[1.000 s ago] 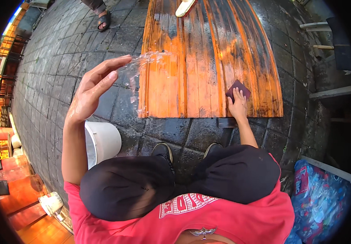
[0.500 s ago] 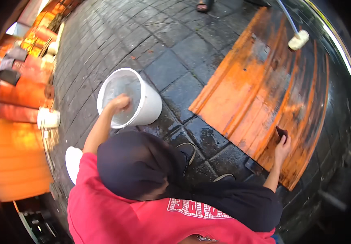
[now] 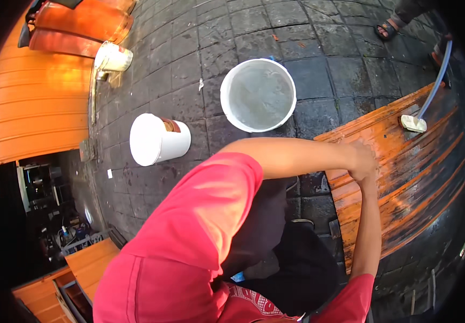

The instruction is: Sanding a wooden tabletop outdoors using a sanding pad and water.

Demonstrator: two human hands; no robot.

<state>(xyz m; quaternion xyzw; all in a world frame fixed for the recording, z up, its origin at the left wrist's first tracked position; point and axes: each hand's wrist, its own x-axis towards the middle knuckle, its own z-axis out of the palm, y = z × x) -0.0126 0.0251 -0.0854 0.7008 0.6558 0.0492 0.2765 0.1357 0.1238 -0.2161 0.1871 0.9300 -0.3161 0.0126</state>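
My left hand (image 3: 358,159) reaches across to the orange ribbed panel (image 3: 345,188), its fingers curled and whatever they hold hidden. Right against it is my right hand (image 3: 371,173), its arm coming up from the lower edge. Its fingers are hidden behind the left hand, and no dark sheet shows. The panel lies on the paving at the right, with wet-looking dark streaks along its ribs. Beyond my left forearm stands a white bucket (image 3: 231,116) of cloudy water. A pale block-shaped head (image 3: 413,123) on a light blue pole rests on the panel's far part.
A smaller white bucket (image 3: 174,145) lies tipped on the stone paving (image 3: 178,70) at left. Beyond it are a white pail (image 3: 115,58), orange roof pieces (image 3: 84,24) and an orange sheet (image 3: 44,113). Another person's sandalled foot (image 3: 386,29) is at the far right.
My left hand has left the water bucket and crossed over to meet my right hand on the panel. The dark sheet in my right hand is out of sight. The view has shifted left.
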